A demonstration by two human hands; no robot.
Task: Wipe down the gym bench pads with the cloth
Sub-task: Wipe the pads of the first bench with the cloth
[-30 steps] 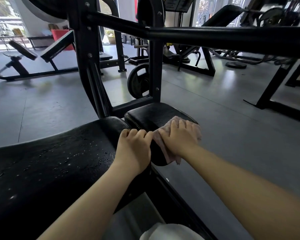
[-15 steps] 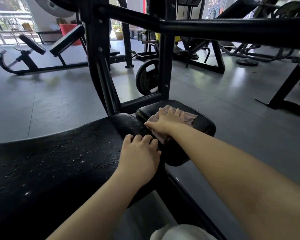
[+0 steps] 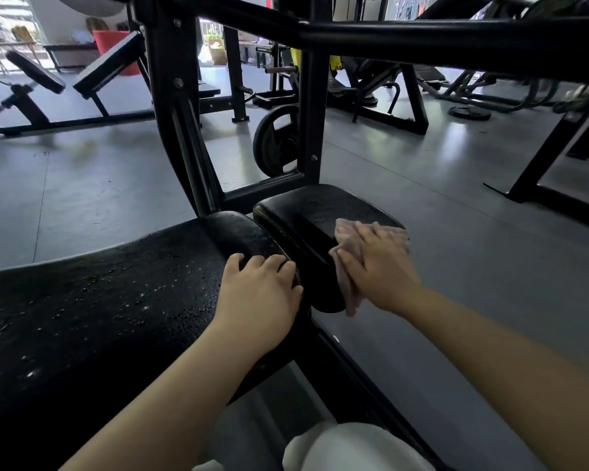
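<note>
- right hand (image 3: 378, 266) pressed flat on the thin pink fabric cloth (image 3: 349, 244), spread over the small black padded seat (image 3: 320, 212).
- left hand (image 3: 262, 290) rested, fingers curled over the long droplet-speckled black bench pad (image 3: 116, 283).
- the cloth looked soft and limp; best held under a flat palm.

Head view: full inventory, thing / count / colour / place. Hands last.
Large bench pad: 1, black, speckled with droplets, lower left.
Small seat pad: 1, black, centre, just beyond the large pad.
Cloth: 1, pinkish, on the seat pad's right edge, under the right hand.
Bench frame: black, uprights and crossbar behind and over the pads.
Weight plate: 1, black, on the floor behind the frame.
Other benches: black, far left and back.
Floor: grey.
Left hand: rests on the large pad's end.
Right hand: flat, presses the cloth.
</note>
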